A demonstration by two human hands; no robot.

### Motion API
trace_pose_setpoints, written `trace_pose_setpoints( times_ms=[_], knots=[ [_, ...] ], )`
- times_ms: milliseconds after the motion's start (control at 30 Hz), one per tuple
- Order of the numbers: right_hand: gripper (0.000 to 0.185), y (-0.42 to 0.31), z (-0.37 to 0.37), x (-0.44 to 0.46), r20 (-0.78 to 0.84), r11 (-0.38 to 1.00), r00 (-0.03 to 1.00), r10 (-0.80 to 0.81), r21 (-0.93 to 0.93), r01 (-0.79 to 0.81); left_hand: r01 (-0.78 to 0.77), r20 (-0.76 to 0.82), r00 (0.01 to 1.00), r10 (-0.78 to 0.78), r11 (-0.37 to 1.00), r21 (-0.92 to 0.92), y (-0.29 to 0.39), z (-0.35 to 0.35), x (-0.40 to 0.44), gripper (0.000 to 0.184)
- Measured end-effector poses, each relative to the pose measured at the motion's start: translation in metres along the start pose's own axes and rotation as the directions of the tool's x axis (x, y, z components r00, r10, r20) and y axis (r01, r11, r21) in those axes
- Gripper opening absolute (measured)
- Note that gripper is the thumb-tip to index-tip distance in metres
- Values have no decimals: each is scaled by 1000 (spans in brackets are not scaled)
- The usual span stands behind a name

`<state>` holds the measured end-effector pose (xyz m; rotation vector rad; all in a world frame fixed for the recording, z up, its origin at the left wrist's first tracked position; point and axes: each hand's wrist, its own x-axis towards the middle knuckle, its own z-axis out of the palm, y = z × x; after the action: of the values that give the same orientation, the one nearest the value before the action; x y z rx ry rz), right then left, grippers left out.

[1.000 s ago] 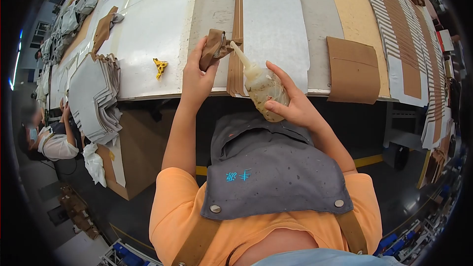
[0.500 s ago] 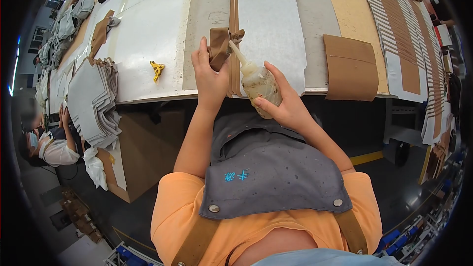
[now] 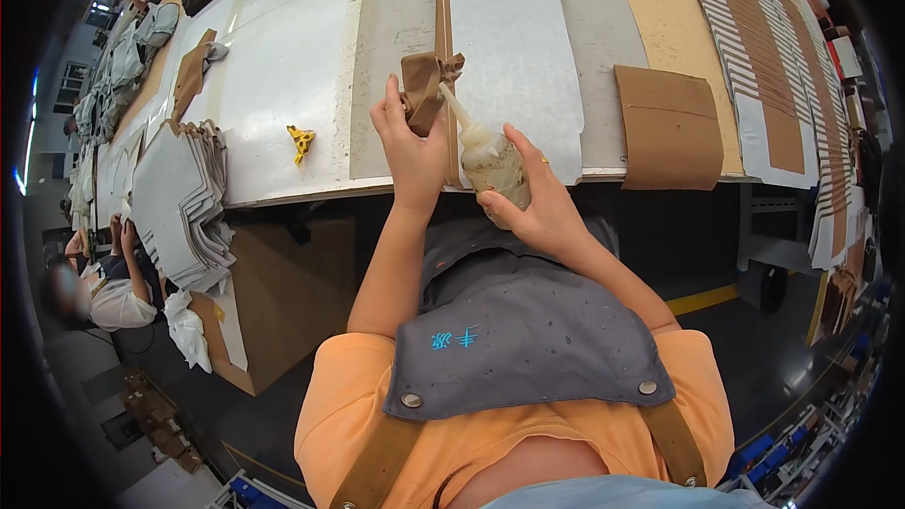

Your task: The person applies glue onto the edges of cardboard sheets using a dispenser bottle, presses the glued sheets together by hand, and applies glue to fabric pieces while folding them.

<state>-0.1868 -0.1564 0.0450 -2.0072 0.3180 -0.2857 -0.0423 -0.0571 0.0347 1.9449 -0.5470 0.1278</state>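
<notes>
My left hand (image 3: 415, 155) is closed on a small folded brown leather piece (image 3: 420, 85), held up over the table's near part. In my right hand (image 3: 544, 203) is a translucent squeeze bottle (image 3: 494, 165) with a stained body, its fingers wrapped round the side. The bottle's thin nozzle tilts up and left, its tip at the right side of the brown piece; whether it touches cannot be made out. Under both hands lies a long white panel (image 3: 514, 47) with brown strips along its left edge.
A curved brown panel (image 3: 667, 127) overhangs the table edge at right. Striped brown and white strips (image 3: 754, 47) lie beyond it. At left are a yellow patterned scrap (image 3: 300, 144), a stack of grey-white pieces (image 3: 179, 198) and a cardboard box (image 3: 283, 292). Other people sit at far left.
Both hands keep their grips, with the nozzle tip still at the brown piece. The view has shifted slightly. The person at far left has moved a little.
</notes>
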Motion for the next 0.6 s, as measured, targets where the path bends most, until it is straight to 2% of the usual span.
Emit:
trace_pose_setpoints(
  times_ms=[67,333,467,600],
  knots=[
    [78,0,1,-1,1,1000,1000,4,11,-4,19,7,1000,-19,999,-27,0,1,0,62],
    [74,4,6,-2,24,994,999,30,109,-32,-153,-11,988,152,988,-9,1,1,-1,57],
    [74,0,3,-2,43,997,998,41,69,-44,-278,-5,961,278,960,38,-2,2,0,55],
    [74,-7,-4,-2,26,998,999,37,-42,-36,-333,-6,943,333,943,8,3,3,1,53]
  ],
)
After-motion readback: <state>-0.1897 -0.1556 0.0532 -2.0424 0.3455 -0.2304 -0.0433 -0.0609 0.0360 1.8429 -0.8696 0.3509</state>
